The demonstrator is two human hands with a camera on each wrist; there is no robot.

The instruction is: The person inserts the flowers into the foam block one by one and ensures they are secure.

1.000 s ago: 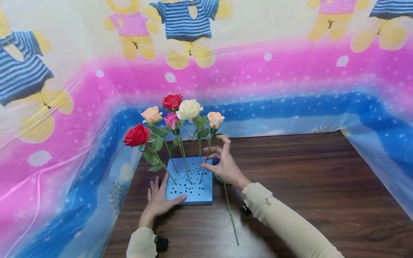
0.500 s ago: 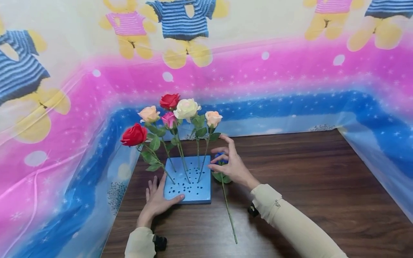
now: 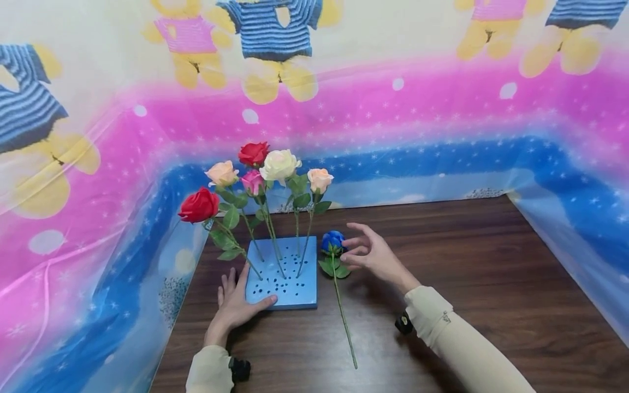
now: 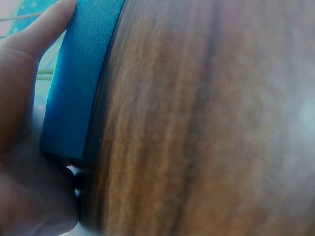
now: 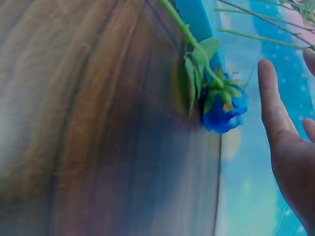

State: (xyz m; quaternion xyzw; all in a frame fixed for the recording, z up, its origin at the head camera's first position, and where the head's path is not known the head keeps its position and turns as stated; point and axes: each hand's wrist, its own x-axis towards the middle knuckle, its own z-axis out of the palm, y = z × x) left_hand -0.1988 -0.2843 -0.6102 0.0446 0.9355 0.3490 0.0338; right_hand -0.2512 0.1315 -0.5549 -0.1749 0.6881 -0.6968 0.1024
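Hands poised over a blue rose

Roses stand in a blue foam block (image 3: 282, 273) on a wooden surface (image 3: 467, 284). Left hand (image 3: 235, 305) lies flat against the block's near-left corner, thumb on top, fingers straight. Right hand (image 3: 375, 254) hovers loosely spread and empty, fingertips just beside the head of a blue rose (image 3: 333, 242), which lies on the surface right of the block, stem (image 3: 344, 322) trailing toward the person. Light and slender, the artificial bloom likely crushes easily; mid-stem below the leaves looks the safest hold.
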